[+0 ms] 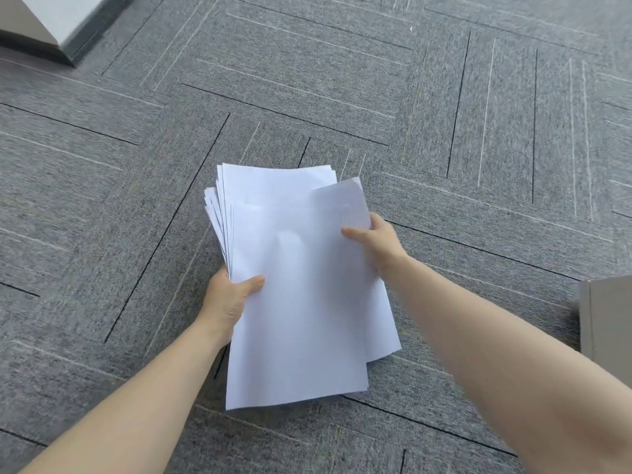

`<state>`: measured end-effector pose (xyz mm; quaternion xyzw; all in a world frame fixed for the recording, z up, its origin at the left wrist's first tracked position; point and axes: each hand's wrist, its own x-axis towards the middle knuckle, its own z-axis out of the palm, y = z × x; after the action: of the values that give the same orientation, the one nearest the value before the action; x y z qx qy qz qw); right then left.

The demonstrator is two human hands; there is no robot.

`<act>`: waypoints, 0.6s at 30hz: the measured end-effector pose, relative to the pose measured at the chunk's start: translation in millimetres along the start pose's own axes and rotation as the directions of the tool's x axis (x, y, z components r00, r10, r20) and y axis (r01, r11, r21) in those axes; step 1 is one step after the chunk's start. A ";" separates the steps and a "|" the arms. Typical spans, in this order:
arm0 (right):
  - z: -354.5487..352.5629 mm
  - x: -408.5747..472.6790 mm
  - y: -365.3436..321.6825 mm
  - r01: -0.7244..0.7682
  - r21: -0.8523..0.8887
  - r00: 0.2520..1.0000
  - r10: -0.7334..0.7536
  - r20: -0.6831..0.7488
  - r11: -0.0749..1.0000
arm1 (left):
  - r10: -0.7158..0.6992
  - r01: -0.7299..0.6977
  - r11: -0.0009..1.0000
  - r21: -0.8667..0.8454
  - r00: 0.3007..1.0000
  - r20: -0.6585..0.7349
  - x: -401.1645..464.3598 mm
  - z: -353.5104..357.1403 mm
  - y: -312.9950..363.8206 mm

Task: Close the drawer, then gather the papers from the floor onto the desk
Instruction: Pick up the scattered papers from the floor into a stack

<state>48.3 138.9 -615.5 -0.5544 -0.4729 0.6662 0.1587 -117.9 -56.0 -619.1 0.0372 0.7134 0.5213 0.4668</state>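
Observation:
A loose stack of white papers (301,285) is held above the grey carpet, its sheets fanned unevenly at the far left corner. My left hand (231,295) grips the stack's left edge, thumb on top. My right hand (374,239) pinches the right edge higher up, thumb pressed on the top sheet. No drawer or desk top shows in the head view.
Grey carpet tiles (342,97) with dark and light lines fill the view. A white and dark furniture corner (58,25) stands at the top left. A grey cabinet side (607,319) juts in at the right edge.

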 end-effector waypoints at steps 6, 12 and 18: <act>-33.9 -18.9 -29.4 -0.144 0.098 0.984 0.133 0.117 0.985 | 0.007 -0.012 0.999 0.045 0.996 0.092 -12.4 11.8 43.1; -53.0 -74.9 -94.9 0.008 0.155 1.000 -0.004 -0.026 0.988 | 0.093 -0.104 0.986 0.128 0.991 0.094 -61.0 37.2 116.7; -69.2 -151.8 -182.5 0.136 0.204 0.979 -0.100 -0.176 0.969 | 0.167 -0.174 0.968 0.182 0.984 0.056 -132.0 69.3 215.3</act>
<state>103.6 150.3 -374.8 -0.5578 -0.4156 0.6548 0.2957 -88.3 19.5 -370.2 0.1525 0.7436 0.4896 0.4291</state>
